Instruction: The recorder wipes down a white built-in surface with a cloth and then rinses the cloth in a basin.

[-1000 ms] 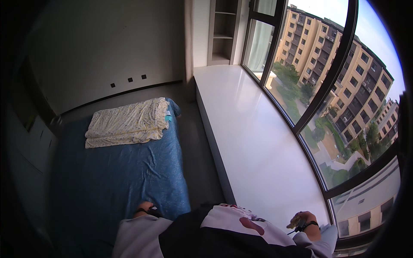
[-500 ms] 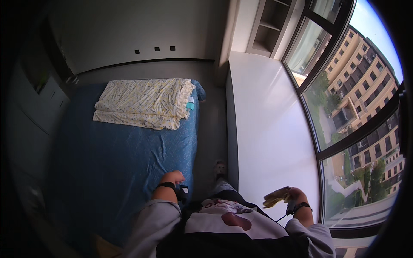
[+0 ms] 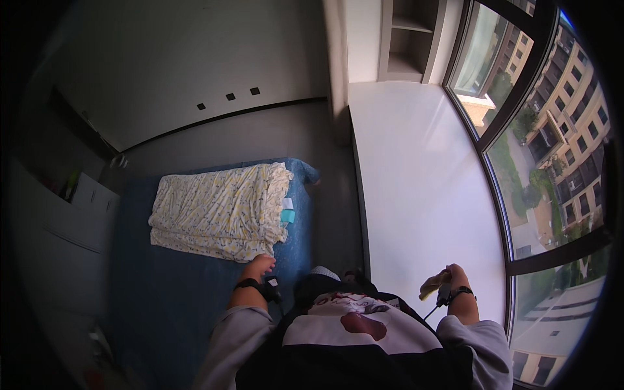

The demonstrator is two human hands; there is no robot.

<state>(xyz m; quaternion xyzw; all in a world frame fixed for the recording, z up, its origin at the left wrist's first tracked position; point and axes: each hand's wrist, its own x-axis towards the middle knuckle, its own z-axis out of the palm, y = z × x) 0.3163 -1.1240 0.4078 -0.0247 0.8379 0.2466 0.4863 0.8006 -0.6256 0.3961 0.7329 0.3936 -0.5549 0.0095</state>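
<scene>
Crumpled yellowish cloth (image 3: 431,286): over the near part of the white window ledge (image 3: 416,175), toward its window side; contact with the ledge cannot be told. Right hand (image 3: 456,274) grasps the cloth, fingers curled round one end, cloth hanging out leftward. Black wrist strap (image 3: 463,291) on that arm. Left hand (image 3: 261,264): left of the ledge, by the near edge of a folded patterned quilt (image 3: 221,211); fingers bent, can't tell if it grips anything or touches the quilt. Bed (image 3: 175,286), blue-covered, left of the ledge, quilt on top; grey floor (image 3: 335,224) between. Shelf niche (image 3: 408,52) at the ledge's far end. Dark-framed window (image 3: 513,175) along its right side, buildings (image 3: 575,117) outside.
</scene>
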